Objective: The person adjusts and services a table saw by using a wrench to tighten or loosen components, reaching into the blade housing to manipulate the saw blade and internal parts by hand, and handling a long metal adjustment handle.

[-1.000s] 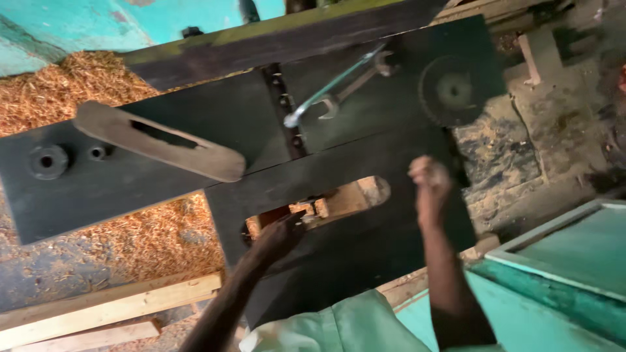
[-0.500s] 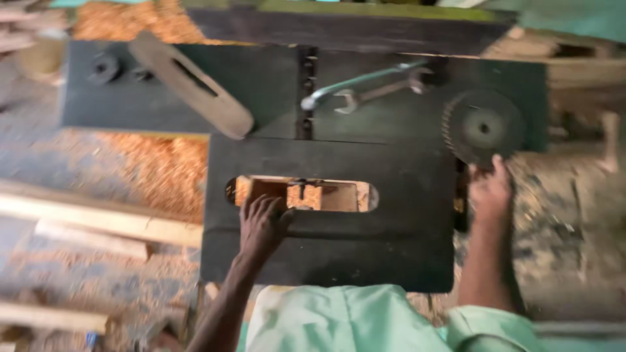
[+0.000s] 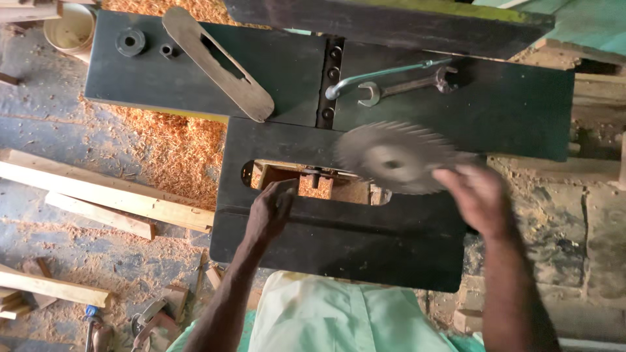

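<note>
Shop floor (image 3: 72,130) is grey concrete, pretty dusty. Big pile of orange sawdust (image 3: 176,146) sits right against the left side of the dark machine worktop (image 3: 515,111). Further left of that, a few pale timber offcuts (image 3: 98,195) lie on the floor. Right of the worktop there's rough brickwork (image 3: 587,221). Flat daylight, soft shadows.

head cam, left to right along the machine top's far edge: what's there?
Round black collar → small black bushing → slotted wooden guard → bent metal rod → open-ended spanner.
</note>
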